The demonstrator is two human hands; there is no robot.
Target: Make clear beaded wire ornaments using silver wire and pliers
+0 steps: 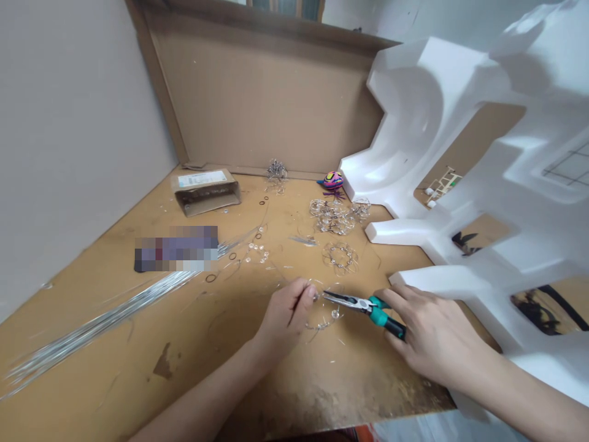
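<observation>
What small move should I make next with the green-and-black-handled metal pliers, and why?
Perhaps ease the pliers toward the small, shiny piece pinched in your left hand: their nose points that way, but a gap separates them.

We note open desk (239, 387) along the near edge, left of centre. Long wires (138, 307) bar the left side; white foam (437, 276) blocks the right edge; cardboard (271, 92) walls the far edge.
</observation>
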